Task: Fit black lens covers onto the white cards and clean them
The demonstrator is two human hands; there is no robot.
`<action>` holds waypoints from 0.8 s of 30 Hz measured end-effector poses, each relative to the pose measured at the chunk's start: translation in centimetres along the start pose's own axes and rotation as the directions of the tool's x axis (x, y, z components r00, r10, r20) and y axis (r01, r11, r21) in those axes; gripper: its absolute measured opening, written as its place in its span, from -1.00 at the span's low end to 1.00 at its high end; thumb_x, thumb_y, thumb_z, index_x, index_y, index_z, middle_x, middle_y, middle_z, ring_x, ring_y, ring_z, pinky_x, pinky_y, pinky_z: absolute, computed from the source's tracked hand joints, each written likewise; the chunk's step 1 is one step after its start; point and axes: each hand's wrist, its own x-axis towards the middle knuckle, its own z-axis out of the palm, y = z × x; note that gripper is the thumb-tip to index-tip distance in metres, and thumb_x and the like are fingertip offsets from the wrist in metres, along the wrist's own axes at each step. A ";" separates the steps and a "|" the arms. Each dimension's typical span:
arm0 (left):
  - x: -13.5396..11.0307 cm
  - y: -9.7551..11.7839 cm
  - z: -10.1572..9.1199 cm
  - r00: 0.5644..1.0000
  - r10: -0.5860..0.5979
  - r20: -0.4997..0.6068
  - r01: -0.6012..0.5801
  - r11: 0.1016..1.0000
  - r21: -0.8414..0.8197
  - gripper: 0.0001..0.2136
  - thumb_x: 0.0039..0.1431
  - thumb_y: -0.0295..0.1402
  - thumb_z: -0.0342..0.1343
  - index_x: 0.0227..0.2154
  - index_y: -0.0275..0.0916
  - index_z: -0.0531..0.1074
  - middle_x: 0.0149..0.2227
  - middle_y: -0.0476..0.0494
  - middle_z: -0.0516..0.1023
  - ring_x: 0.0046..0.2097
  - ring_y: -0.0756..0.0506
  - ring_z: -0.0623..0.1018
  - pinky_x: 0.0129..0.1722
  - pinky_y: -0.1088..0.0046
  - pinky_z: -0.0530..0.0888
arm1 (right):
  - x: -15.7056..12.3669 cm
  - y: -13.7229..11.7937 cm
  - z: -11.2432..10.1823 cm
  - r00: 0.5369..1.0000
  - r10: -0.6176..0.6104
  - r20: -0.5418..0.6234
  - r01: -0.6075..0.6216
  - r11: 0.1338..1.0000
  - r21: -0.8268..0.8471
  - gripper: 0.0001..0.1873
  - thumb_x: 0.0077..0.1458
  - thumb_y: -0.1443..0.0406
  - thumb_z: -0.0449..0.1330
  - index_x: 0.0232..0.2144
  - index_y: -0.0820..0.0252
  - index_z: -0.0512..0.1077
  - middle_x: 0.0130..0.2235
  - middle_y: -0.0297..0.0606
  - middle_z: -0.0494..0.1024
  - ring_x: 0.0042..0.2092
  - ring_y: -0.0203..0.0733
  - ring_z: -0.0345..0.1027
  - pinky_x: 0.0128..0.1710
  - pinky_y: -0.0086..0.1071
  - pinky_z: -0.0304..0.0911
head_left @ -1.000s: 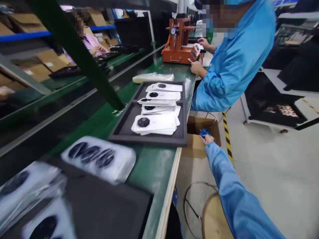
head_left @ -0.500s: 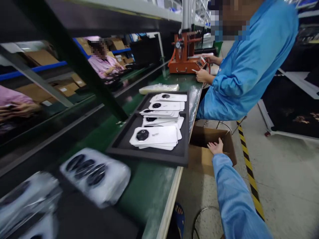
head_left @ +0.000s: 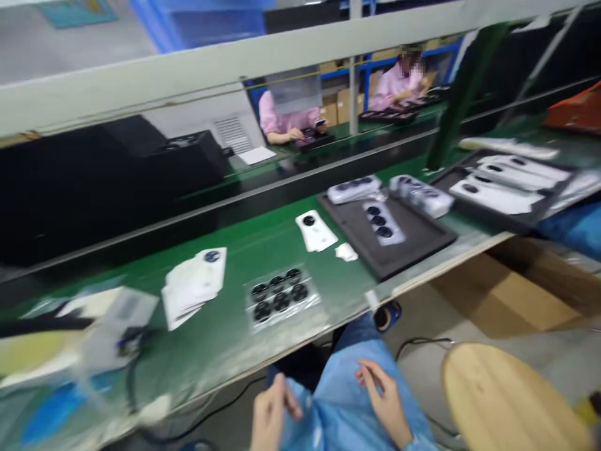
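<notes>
My left hand (head_left: 273, 410) hovers over my lap in front of the bench, its fingers loosely bent and apart. Beside it, my right hand (head_left: 382, 401) is also above my lap, fingers slightly bent, with nothing visible in it. Neither touches the bench. Closest to them on the green bench top lies a clear plastic sheet of round black camera-lens pieces (head_left: 280, 297). To its left is a fanned stack of white phone back panels (head_left: 200, 282), and a smaller stack of white panels (head_left: 315, 232) lies behind it, near a small crumpled white scrap (head_left: 346, 252).
A dark tray (head_left: 413, 241) holds a strip of black lens pieces and wrapped bundles. Another dark tray (head_left: 504, 216) with white panels stands farther right. A cardboard box (head_left: 507, 294) and a wooden stool (head_left: 511, 401) are on the floor. Co-workers in pink sit opposite.
The view has swung left along the bench. My right hand, earlier stretched open over the cardboard box, is back above my lap. My left hand has come into view.
</notes>
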 end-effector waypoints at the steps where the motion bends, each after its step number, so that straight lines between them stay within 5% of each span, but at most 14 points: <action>1: 0.5 -1.4 -2.2 0.999 0.049 0.010 -0.049 0.998 0.034 -0.73 0.31 -0.19 -0.02 -0.31 -0.31 0.43 -0.40 -0.03 0.49 -0.44 0.05 0.47 -0.41 0.48 0.48 | -0.5 -1.6 2.1 0.997 -0.060 0.050 0.061 0.998 -0.030 -0.69 0.07 0.05 0.23 -0.29 0.14 0.57 -0.41 -0.20 0.60 -0.43 -0.06 0.50 -0.39 -0.24 0.49; 5: 6.5 -4.5 -9.0 0.979 0.202 0.012 -0.202 0.967 0.157 -0.58 0.40 -0.24 -0.26 -0.48 -0.23 0.40 -0.47 -0.05 0.48 -0.39 0.01 0.51 -0.32 0.45 0.46 | 2.5 -7.7 5.8 0.954 -0.273 0.124 0.292 0.942 -0.166 -0.75 0.13 0.16 0.20 -0.18 0.09 0.55 -0.30 -0.22 0.60 -0.29 -0.08 0.50 -0.17 -0.23 0.44; 8: 11.5 -5.1 -11.6 0.968 0.252 -0.007 -0.243 0.943 0.227 -0.75 0.32 -0.21 -0.08 -0.09 -0.21 0.37 -0.07 -0.20 0.49 0.00 -0.12 0.49 0.00 0.31 0.42 | 6.7 -11.7 7.0 0.916 -0.361 0.178 0.400 0.864 -0.305 -0.76 0.22 0.18 0.10 -0.14 0.11 0.49 -0.26 -0.22 0.58 -0.25 -0.10 0.50 -0.17 -0.25 0.43; 11: 13.9 -5.8 -12.2 0.961 0.268 0.065 -0.275 0.916 0.292 -0.43 0.17 -0.12 0.11 0.18 -0.24 0.17 0.24 -0.34 0.22 0.27 -0.26 0.22 0.23 0.12 0.22 | 10.7 -14.1 8.7 0.877 -0.389 0.282 0.478 0.766 -0.430 -0.72 0.27 0.18 0.03 -0.06 0.11 0.41 -0.11 -0.17 0.54 -0.08 -0.06 0.45 -0.07 -0.19 0.39; 15: 14.4 -7.0 -11.2 0.957 0.236 0.168 -0.285 0.869 0.405 -0.24 0.15 -0.02 0.09 0.31 -0.23 -0.07 0.36 -0.39 -0.06 0.35 -0.35 0.03 0.25 -0.10 0.08 | 15.3 -14.6 10.4 0.785 -0.328 0.526 0.593 0.643 -0.484 -0.55 0.26 0.15 0.04 0.16 0.08 0.25 0.15 -0.13 0.37 0.18 -0.04 0.22 0.19 -0.07 0.14; 20: 16.5 -8.0 -11.0 0.955 0.197 0.224 -0.288 0.804 0.520 -0.23 0.22 0.01 -0.03 0.34 -0.18 -0.26 0.36 -0.38 -0.06 0.35 -0.30 0.05 0.26 -0.18 -0.03 | 19.5 -14.2 11.5 0.578 -0.182 0.796 0.741 0.526 -0.418 0.08 0.00 -0.06 0.26 0.34 0.19 -0.19 0.33 0.00 0.02 0.32 0.07 -0.07 0.30 0.06 -0.16; 24: 20.1 -9.0 -12.3 0.963 0.136 0.232 -0.248 0.781 0.574 -0.11 0.14 0.12 -0.01 0.34 -0.18 -0.33 0.34 -0.35 0.01 0.33 -0.28 0.13 0.28 -0.15 -0.10 | 22.8 -14.1 13.5 0.492 -0.122 0.862 0.793 0.472 -0.385 0.23 -0.03 -0.14 0.24 0.34 0.33 -0.37 0.36 0.12 -0.16 0.36 0.09 -0.28 0.31 0.04 -0.21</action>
